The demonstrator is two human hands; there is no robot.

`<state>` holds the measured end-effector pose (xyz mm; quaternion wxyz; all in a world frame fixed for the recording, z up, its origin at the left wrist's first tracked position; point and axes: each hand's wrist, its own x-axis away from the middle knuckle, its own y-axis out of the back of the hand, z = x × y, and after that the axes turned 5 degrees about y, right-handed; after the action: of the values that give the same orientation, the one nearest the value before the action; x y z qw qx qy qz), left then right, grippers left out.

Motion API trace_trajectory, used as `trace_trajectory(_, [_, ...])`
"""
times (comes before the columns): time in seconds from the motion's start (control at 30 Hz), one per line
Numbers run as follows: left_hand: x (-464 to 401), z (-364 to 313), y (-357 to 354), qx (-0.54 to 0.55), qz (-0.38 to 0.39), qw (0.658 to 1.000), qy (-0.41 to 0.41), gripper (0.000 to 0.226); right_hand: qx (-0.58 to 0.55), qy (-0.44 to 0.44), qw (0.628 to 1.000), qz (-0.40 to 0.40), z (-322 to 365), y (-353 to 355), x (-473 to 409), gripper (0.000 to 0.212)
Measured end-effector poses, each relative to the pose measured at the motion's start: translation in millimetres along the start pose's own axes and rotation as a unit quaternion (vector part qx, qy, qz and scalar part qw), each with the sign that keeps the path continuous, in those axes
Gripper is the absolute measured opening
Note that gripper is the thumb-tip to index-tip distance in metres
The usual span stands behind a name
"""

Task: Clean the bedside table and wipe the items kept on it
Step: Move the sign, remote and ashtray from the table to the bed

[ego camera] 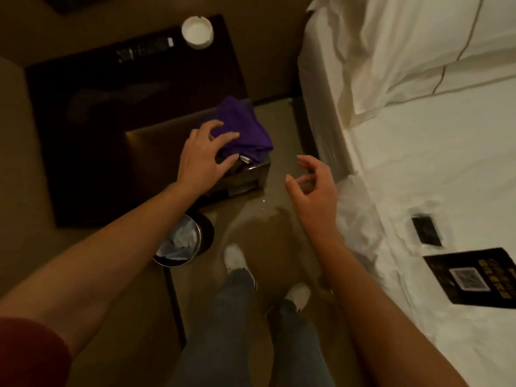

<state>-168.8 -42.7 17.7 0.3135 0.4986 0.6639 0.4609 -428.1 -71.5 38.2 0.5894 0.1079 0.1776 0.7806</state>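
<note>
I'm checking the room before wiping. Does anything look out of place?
Yes. A black card and a small dark packet lie on the white bed, not on the bedside table. The purple cloth sits bunched on a box at the table's corner.

Your dark bedside table (pixel 92 113) carries a white ashtray (pixel 197 32), a black remote (pixel 145 50), and a crumpled purple cloth (pixel 245 129) atop a box (pixel 248 177).

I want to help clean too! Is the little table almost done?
Partly. Two dark items already lie on the bed. The left hand is reaching onto the purple cloth atop a box; the right hand is empty. The ashtray and remote still sit on the table.
</note>
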Motion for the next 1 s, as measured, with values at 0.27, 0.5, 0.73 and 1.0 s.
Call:
trace_trajectory(0.27, [-40,114,64,-0.001,-0.062,0.993,0.103,0.043,0.043,0.032,0.998,0.039,34,-90,-83,0.045])
trace_trajectory(0.5, [-90,171,80,-0.04,-0.073,0.989,0.121,0.044,0.105,0.077,0.988,0.083,43,-136,-164,0.054])
trace_trajectory(0.73, [-161,206,69,-0.078,-0.036,0.986,0.14,0.047,0.155,0.08,0.972,0.159,30,-177,-247,0.064])
trace_trajectory(1.0, [-225,208,48,-0.093,-0.001,0.983,0.157,0.056,0.216,0.09,0.944,0.235,31,-219,-344,0.075])
